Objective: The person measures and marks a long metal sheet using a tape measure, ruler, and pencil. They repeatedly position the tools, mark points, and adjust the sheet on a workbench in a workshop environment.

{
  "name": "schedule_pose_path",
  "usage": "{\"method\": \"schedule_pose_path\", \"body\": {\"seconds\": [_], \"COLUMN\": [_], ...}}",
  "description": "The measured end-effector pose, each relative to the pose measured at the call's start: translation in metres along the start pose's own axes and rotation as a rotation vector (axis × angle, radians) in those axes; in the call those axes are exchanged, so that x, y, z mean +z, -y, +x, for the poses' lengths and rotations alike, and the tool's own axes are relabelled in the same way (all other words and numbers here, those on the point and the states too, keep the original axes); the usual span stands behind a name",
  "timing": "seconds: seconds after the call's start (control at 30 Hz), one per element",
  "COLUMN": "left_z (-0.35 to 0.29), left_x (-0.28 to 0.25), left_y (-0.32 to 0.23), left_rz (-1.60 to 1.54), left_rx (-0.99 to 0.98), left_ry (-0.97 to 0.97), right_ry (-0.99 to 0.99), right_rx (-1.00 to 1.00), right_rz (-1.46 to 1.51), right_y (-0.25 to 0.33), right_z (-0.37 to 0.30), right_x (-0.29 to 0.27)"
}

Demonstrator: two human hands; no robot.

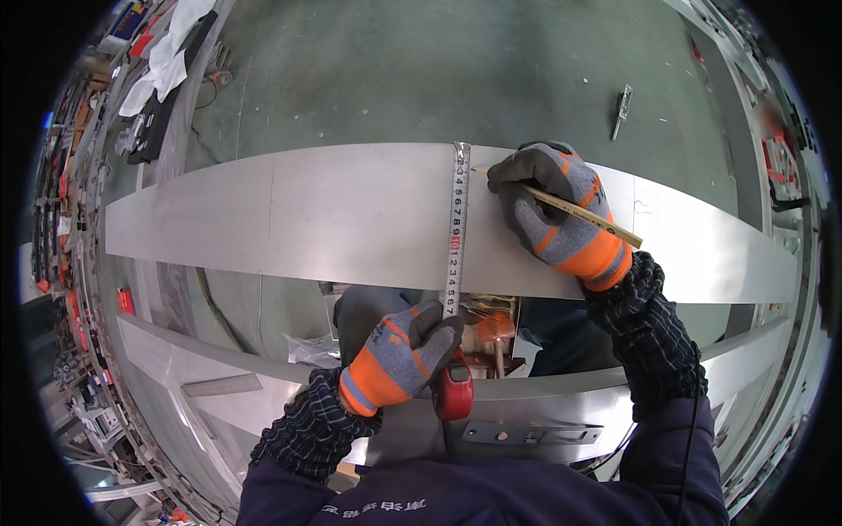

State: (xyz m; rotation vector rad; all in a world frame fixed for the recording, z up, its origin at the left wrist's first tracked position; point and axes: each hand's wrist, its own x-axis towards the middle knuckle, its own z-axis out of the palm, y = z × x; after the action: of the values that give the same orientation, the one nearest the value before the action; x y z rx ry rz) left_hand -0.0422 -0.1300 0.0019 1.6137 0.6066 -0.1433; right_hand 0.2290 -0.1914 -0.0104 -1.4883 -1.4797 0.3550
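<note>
A long, flat silver metal panel (360,210) lies crosswise in front of me. The blade of a red tape measure (453,394) runs across its width, with the end at the far edge. My gloved left hand (390,355) is closed on the tape just past the near edge, and the red case hangs below the fingers. Resting on the panel to the right of the blade, my gloved right hand (557,206) grips a wooden pencil (583,216). The pencil tip points left, toward the blade. Both gloves are grey and orange.
A second metal beam (509,394) lies nearer to me, bearing a slotted metal plate (533,434). Between beam and panel shows an orange-headed hammer (496,328). A slim metal piece (622,112) lies on the green floor beyond. Cluttered racks (74,219) line the left.
</note>
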Motion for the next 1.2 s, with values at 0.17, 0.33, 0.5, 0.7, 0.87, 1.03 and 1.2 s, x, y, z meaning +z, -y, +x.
{"method": "schedule_pose_path", "body": {"seconds": [0.17,0.33,0.5,0.7,0.87,1.03,1.2], "left_z": [-0.001,0.001,0.000,0.000,-0.002,0.001,0.001], "left_x": [0.002,-0.002,-0.001,-0.002,0.002,-0.002,-0.001], "left_y": [0.003,0.000,0.009,0.011,0.020,0.010,0.008], "left_rz": [-0.009,0.041,0.162,0.226,0.202,0.210,0.217], "left_rx": [0.030,0.019,0.138,0.173,0.154,0.163,0.177], "left_ry": [-0.017,0.021,-0.004,-0.003,-0.043,0.002,-0.001], "right_ry": [0.010,0.009,0.013,0.015,0.018,0.034,0.027], "right_rx": [-0.033,-0.039,-0.048,-0.037,-0.046,0.014,-0.020], "right_rz": [-0.022,-0.025,-0.042,-0.033,-0.041,-0.018,-0.036], "right_y": [-0.001,-0.002,-0.002,-0.002,-0.002,0.000,-0.003], "right_z": [0.001,0.002,0.003,0.002,0.002,0.001,0.001], "right_x": [0.000,0.001,0.001,0.001,0.001,0.001,0.001]}}
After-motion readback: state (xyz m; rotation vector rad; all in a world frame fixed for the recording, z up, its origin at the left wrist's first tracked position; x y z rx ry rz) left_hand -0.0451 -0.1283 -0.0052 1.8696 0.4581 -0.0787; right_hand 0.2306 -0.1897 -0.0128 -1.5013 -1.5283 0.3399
